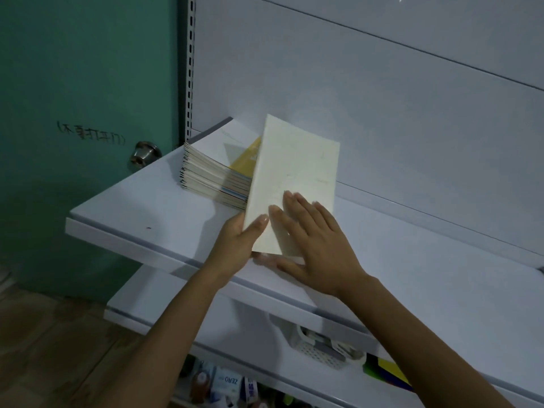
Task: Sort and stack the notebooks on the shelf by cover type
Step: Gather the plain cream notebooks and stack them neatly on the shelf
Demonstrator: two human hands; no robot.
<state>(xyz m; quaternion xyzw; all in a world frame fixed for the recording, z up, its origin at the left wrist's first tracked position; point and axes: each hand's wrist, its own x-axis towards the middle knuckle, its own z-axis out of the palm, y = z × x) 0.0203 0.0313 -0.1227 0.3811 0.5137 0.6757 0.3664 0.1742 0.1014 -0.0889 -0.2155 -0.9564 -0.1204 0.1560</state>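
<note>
Looking down through the head view, you have one stack (215, 166) piled at the back left of the shelf (147, 207), its top cover white with yellow. That part looks done. A cream notebook (294, 172) is not yet placed. It sits in your hands just right of the stack, its left edge overlapping it. Your left hand (235, 245) pinches the near left corner, thumb on top, fingers hidden beneath. Your right hand (318, 245) lies flat on the cover, fingers straight and close together. The notebook's long axis runs away from you, far end tipped up and slightly right. It probably starts a second pile; no other loose notebooks show.
</note>
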